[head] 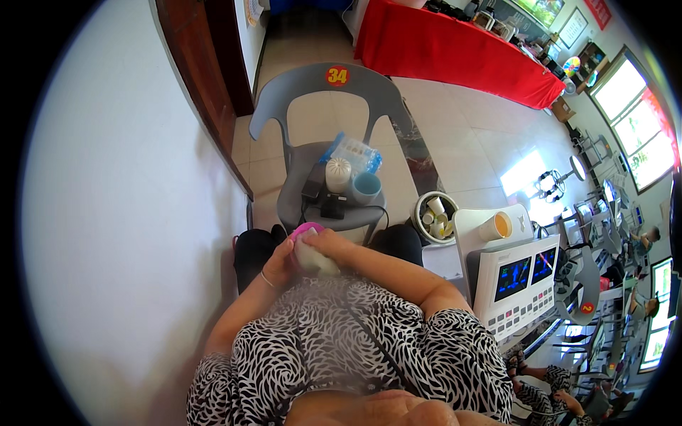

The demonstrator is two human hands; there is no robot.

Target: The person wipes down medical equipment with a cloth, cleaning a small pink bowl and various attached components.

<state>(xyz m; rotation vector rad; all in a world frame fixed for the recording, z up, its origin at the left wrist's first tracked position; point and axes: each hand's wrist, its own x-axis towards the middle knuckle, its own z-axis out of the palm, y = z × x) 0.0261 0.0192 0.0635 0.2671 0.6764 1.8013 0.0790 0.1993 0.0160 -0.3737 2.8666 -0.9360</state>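
My left hand (279, 263), with a thin bracelet at the wrist, grips a pink cup-like item (307, 229) at my lap. My right hand (331, 246) presses a whitish cloth (317, 261) against it; part of the cloth hangs toward my shirt. The fingertips and the inside of the pink item are partly hidden. In front of me stands a grey plastic chair (293, 207). On its seat are a white container with a slotted domed top (338, 175), a blue cup (366, 187), a blue-and-clear plastic packet (354, 153) and a black box (314, 181) with cables.
A bin of used paper cups (437, 215) stands right of my knee. Beside it, a white stand (463, 223) carries a paper cup (495, 227) and a device with two screens (517, 287). A white wall (122, 213) borders my left. A red-draped table (447, 53) is farther off; people sit at far right.
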